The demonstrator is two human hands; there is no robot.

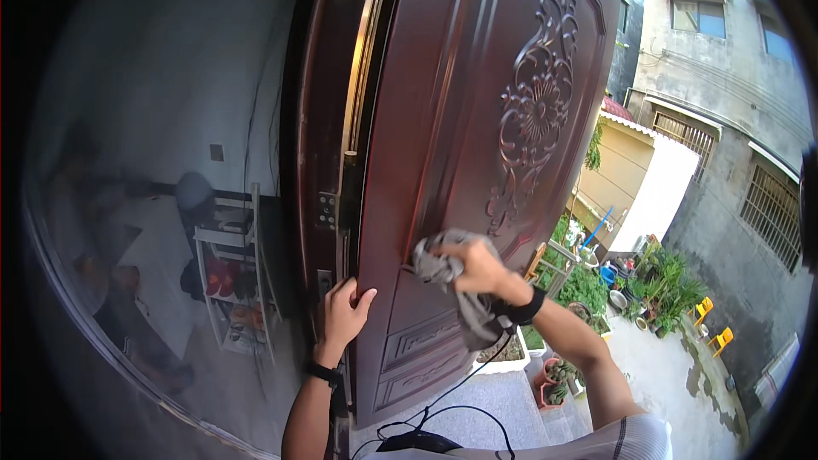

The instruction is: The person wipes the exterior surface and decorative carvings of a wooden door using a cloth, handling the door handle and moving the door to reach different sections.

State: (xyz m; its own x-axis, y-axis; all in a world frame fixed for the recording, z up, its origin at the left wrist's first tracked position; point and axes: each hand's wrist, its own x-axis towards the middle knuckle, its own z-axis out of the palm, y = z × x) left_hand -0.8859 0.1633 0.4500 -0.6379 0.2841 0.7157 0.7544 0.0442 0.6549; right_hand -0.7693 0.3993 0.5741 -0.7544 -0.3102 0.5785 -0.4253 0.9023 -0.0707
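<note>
A dark red-brown door (477, 102) with carved floral relief stands swung open in front of me. My right hand (473, 264) is closed around a bunched grey cloth (436, 262) and holds it against the door's panel, below the carving. Part of the cloth hangs down beneath the wrist. My left hand (344, 317) grips the hinge-side edge of the door, thumb on the face and fingers curled around toward the gap. Black bands circle both wrists.
Metal hinges (327, 210) line the frame at the left. Indoors, a white rack (223, 238) holds shoes. Thin black cables (460, 392) loop below my right arm. Outside are potted plants (558, 375), yellow chairs (721, 341) and a grey building (716, 68).
</note>
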